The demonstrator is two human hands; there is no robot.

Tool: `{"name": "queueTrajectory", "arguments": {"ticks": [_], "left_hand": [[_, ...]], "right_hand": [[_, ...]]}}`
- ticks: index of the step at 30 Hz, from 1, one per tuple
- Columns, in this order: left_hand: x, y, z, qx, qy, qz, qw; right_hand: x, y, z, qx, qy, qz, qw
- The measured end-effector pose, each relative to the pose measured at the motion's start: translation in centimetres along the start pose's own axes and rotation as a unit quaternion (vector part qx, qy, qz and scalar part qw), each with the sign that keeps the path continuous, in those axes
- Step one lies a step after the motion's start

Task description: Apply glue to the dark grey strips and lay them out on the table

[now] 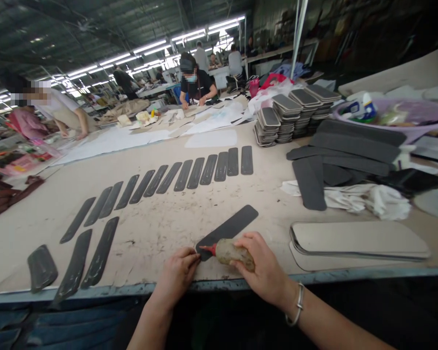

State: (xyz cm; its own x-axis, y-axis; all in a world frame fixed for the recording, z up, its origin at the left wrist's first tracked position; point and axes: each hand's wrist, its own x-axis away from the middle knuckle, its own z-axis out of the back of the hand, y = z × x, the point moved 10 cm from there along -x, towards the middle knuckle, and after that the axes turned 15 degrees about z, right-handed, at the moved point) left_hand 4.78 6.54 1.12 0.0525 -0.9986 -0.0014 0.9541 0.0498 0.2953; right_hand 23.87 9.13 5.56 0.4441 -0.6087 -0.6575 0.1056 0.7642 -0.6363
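Observation:
A dark grey strip with rounded ends point(229, 224) lies slantwise on the table in front of me. My left hand point(178, 272) has its fingers closed at the strip's near left end, apparently pinching its edge. Wrapped in my right hand point(260, 260) is a squeeze bottle point(233, 253), stained tan, tilted almost flat. Its red nozzle point(208, 249) points left, over or on the near end of the strip. Shiny, wet-looking dark strips point(184, 175) lie in a long slanted row beyond, and several more, such as this strip point(100, 253), lie at the left.
Pale-backed long pieces point(357, 238) are stacked at my right. Behind them lie dark fabric pieces point(343, 150), a white cloth point(372, 199) and a purple basin point(416, 114). Padded-looking pieces point(288, 114) stand in stacks farther back. Co-workers, including a masked person point(197, 85), work across the table.

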Motion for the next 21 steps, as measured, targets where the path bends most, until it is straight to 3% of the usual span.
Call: {"name": "queueTrajectory", "arguments": {"ticks": [4,7,16,21], "left_hand": [[0.0,0.1,0.0,0.006,-0.005,0.000,1.000],[-0.1,0.2,0.0,0.008,-0.002,-0.003,1.000],[-0.5,-0.4,-0.5,-0.023,0.002,-0.014,1.000],[-0.7,-0.7,-0.9,-0.031,-0.023,-0.004,0.999]], "right_hand": [[0.0,0.1,-0.6,0.004,-0.016,0.002,1.000],[0.0,0.6,0.2,0.038,-0.014,-0.001,0.999],[0.6,3.4,6.2,0.172,0.053,-0.044,0.983],[1.0,4.8,9.3,0.227,0.099,-0.067,0.967]]}}
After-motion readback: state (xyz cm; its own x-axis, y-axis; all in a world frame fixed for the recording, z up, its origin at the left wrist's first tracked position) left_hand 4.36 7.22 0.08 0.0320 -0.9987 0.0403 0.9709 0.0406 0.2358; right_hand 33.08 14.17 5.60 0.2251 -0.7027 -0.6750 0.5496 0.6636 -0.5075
